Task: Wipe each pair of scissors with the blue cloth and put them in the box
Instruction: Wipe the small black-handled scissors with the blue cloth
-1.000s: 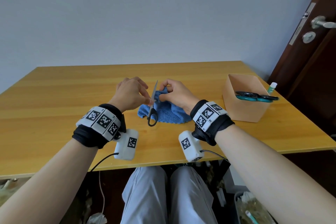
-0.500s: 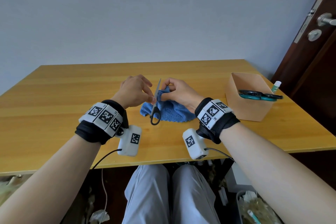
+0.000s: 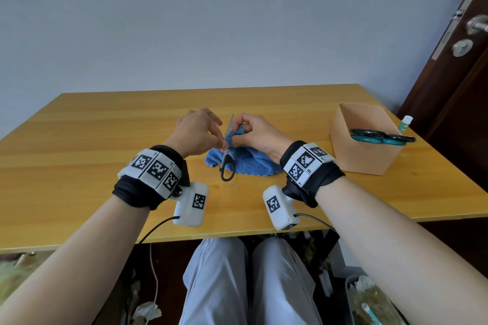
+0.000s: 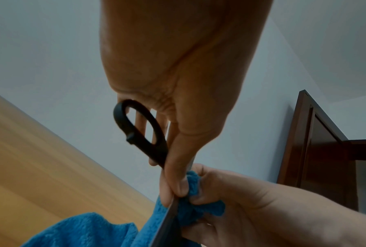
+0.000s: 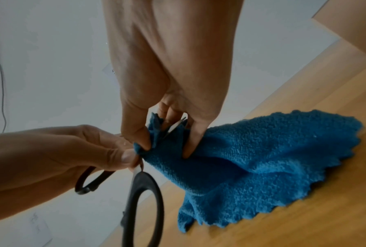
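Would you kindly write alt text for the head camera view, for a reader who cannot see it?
Over a wooden table, the left hand pinches black-handled scissors, tip up, while the right hand presses a blue cloth against the blade. To the right stands a tan box with teal-handled scissors resting across its rim.

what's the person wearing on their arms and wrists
Forearms are bare, no sleeves. The left wrist and right wrist each carry a black fabric wrap under a band of white blocks printed with black square markers, plus a white camera box with its own marker and a thin black cable.
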`<state>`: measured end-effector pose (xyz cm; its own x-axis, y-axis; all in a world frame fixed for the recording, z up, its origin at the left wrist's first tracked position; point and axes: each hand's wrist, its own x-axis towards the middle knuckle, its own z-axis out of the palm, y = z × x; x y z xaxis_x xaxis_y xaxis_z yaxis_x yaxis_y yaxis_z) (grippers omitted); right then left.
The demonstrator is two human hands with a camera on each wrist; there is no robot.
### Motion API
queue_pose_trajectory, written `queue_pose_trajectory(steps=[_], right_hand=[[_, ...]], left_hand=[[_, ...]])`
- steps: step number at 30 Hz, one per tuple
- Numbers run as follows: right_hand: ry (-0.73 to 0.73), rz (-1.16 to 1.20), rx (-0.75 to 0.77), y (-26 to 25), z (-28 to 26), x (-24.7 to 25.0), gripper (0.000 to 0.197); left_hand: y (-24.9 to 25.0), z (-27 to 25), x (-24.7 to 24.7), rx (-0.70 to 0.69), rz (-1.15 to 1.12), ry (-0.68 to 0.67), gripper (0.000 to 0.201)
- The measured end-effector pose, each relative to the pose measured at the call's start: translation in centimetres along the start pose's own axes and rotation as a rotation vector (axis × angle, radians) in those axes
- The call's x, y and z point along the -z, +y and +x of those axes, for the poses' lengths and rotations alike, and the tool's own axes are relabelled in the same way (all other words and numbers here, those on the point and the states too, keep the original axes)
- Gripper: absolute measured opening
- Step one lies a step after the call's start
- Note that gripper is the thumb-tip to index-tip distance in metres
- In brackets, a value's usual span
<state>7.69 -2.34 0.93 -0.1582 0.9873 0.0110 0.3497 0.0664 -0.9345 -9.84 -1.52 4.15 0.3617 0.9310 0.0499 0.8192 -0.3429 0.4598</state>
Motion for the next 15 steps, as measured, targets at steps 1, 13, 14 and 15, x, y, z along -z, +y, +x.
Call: queue_pose_trajectory(steps=[1,13,14,15], right_hand=[[-0.002,0.0,0.002,0.1,0.0,0.0,0.023],[0.047,0.204,-0.049,0.8,0.3,0.8,0.017],[0.083,0.279,-0.06,1.0,0.3,1.1,0.014],[0.115,0.36,-0.069,1.2,0.2,1.6,0.011]], left_hand=[[0.0,0.0,-0.1,-0.002,-0.002,-0.004,0.021],[-0.9,0.1,0.1,0.025,-0.083,-0.014,0.02],[-1.3,0.1,0.3,0.043,-0.133,-0.004,0.017],[-1.6,0.1,0.5,0.062,-0.189,0.005,0.014]])
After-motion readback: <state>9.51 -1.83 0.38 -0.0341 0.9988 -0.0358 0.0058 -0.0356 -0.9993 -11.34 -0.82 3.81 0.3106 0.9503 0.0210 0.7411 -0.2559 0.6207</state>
